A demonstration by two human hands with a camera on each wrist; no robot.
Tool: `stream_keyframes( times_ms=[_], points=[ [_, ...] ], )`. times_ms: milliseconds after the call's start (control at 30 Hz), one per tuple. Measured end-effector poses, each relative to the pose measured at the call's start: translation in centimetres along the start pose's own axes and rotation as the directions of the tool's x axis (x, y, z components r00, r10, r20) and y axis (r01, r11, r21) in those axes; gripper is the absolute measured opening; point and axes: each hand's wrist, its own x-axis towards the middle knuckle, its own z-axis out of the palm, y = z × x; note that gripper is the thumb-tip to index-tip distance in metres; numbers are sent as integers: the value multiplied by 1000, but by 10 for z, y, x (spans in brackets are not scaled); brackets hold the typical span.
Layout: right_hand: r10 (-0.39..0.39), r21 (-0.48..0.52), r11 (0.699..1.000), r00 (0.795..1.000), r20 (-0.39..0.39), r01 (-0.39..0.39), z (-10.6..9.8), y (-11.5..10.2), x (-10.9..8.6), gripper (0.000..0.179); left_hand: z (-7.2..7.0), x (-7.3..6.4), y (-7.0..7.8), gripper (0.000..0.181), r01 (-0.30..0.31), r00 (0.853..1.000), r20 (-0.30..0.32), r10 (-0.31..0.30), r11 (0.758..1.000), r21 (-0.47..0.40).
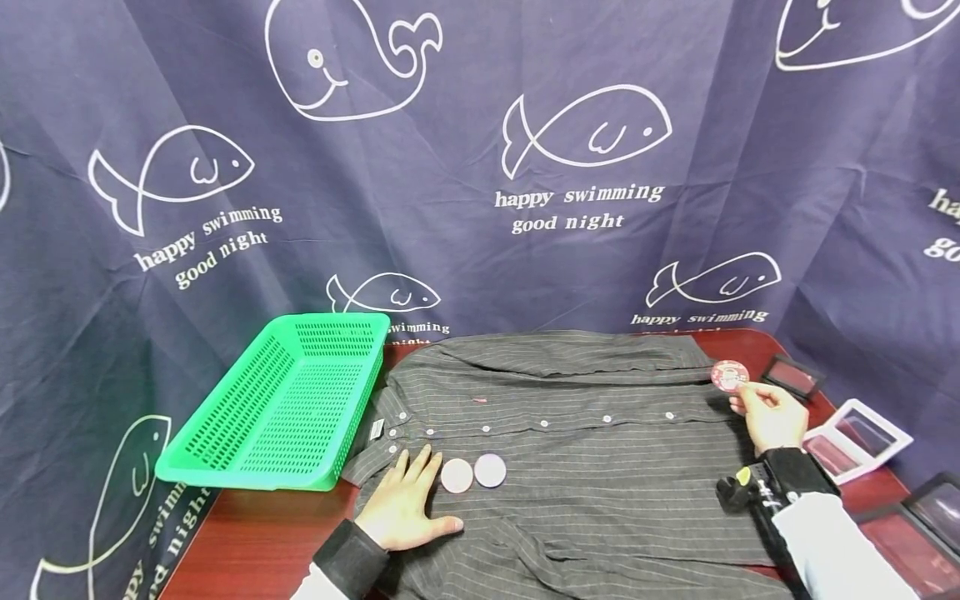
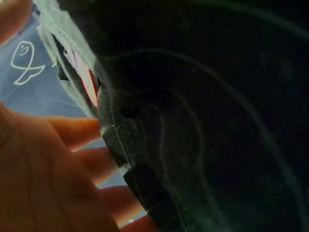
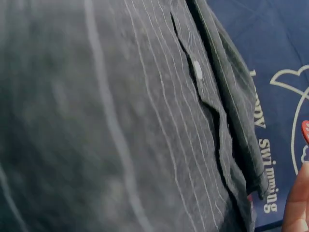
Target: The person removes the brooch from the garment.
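Note:
A dark grey pinstriped button-up shirt [image 1: 600, 467] lies spread over the table, its collar toward the left. My left hand [image 1: 405, 500] rests on it near the collar with fingers spread. Just right of those fingers lie a pale pink round disc [image 1: 457, 476] and a lavender round disc [image 1: 491, 471], side by side on the cloth. At the shirt's far right end, my right hand [image 1: 774, 415] pinches a red round disc [image 1: 729, 376] with white print between thumb and fingers. Only a sliver of that red disc [image 3: 306, 131] shows in the right wrist view, above a fingertip.
A green perforated plastic basket [image 1: 300, 408] stands on the left of the reddish wooden table [image 1: 247, 533]. Along the right edge are a small dark-framed case [image 1: 792, 377], a white-framed case [image 1: 858, 440] and a larger dark case [image 1: 911, 542]. A blue fish-print curtain [image 1: 465, 167] hangs behind.

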Motion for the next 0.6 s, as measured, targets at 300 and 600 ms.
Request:
stream_keyframes(
  times_ms=[300,600],
  points=[
    [142,93,985,990,17,-143,-9,-7,12,38,-2,-1,-2,106,-28,991,129,20,998,58],
    [258,72,961,960,110,-267,-26,-11,25,48,1,0,-6,109,-23,990,141,12,997,75]
  ],
)
